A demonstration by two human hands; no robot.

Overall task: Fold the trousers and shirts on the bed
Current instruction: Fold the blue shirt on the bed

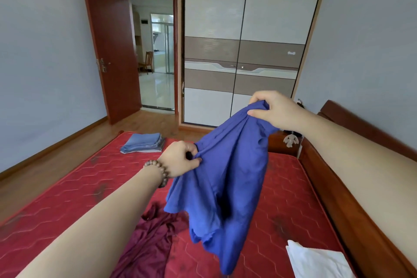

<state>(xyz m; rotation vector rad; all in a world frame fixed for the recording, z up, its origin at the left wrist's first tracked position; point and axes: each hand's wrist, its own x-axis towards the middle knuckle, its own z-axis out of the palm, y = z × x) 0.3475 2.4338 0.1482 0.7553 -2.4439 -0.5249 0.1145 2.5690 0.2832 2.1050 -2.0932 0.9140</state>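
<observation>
Red quilted mattress [282,198] lay under both my hands. My right hand [274,109], raised higher, pinched a bunched edge of the blue garment [225,187]; my left hand [180,160], lower and wearing a bead bracelet [161,172], pinched its cloth too. It hung lengthwise downward from my hands, its loose end pointing at the mattress. Below my left forearm lay a maroon garment [151,239]; beyond my left hand, folded blue-grey clothes [143,142].
</observation>
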